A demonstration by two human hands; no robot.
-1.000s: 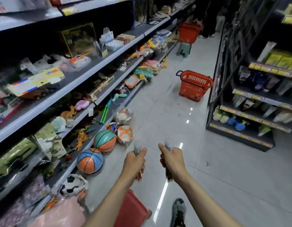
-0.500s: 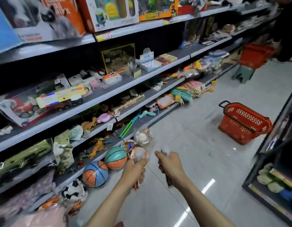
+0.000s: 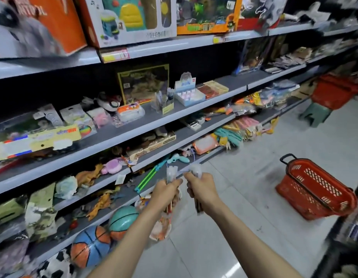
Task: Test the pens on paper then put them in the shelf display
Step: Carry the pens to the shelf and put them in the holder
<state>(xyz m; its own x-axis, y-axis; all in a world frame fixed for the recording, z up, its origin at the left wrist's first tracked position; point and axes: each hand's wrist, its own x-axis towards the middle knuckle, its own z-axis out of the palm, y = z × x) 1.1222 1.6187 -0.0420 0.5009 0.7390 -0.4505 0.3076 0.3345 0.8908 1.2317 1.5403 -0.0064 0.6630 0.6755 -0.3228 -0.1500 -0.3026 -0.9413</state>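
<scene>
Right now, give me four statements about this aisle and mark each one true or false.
1. The left hand and right hand each grip a bundle of pens. True.
2. The red shopping basket hangs from the right arm. False: it stands on the floor.
3. A clear pen holder stands on the middle shelf. True.
4. The basketballs lie on the top shelf. False: they lie on the bottom shelf.

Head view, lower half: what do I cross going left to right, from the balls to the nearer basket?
Blue-and-orange basketball → teal basketball → left hand → right hand, each hand gripping pens → red shopping basket.
</scene>
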